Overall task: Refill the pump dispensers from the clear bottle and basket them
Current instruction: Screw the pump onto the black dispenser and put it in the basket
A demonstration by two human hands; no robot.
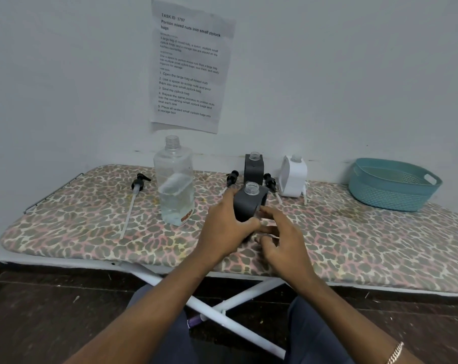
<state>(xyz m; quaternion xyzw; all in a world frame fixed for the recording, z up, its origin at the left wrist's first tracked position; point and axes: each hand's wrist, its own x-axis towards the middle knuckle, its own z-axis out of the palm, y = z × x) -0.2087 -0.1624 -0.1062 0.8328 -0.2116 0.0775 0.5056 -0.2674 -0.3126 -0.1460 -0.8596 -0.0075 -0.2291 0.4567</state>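
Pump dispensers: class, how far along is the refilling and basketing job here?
Done: all three dispensers stand uncapped, pumps lying on the board; the clear bottle is open. In hand: the left hand grips the near grey dispenser, right hand beside it. Left: filling, refitting pumps, loading the basket, which holds no dispenser.

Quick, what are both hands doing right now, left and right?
Left hand: closed around the near grey dispenser.
Right hand: fingers loosely curled at that dispenser's base; whether it grips cannot be told.
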